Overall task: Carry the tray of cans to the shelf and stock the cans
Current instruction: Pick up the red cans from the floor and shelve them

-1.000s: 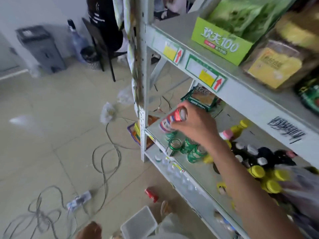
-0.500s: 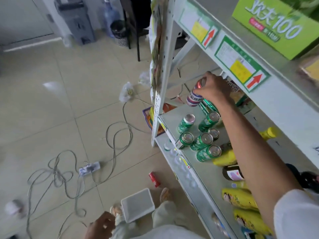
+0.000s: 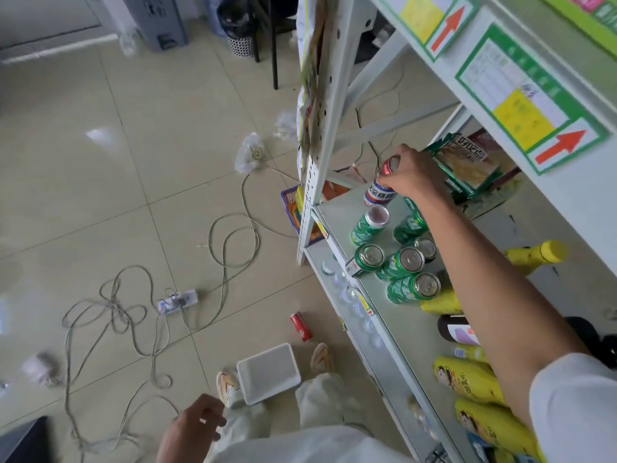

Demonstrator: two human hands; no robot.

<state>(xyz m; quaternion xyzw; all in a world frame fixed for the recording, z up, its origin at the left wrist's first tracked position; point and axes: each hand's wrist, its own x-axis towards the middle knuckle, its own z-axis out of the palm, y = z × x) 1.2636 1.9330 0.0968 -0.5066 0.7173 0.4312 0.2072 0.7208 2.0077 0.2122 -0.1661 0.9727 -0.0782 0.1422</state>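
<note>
My right hand (image 3: 412,177) grips the top of a red, white and blue can (image 3: 379,188), fingers closed around its rim, and holds it upright at the back left corner of the shelf (image 3: 337,212). Whether the base already rests on the board I cannot tell. My left hand (image 3: 193,429) hangs empty at my side, fingers loosely curled, holding nothing. Just in front of the held can stand the green cans (image 3: 399,259), a close group, with one at the very edge of the shelf. Snack packets (image 3: 467,165) lie just beside my right hand, toward the back. On the floor, between my feet, sits the white tray (image 3: 268,372), which looks empty; a red can (image 3: 301,326) lies on its side near it. To seat this can well, I judge that it should go down flat, clear of the nearest green can, and be released only once it stands steady. A sideways nudge of my forearm could topple the green group. The fallen red can seems to be the last one left to stock.
</note>
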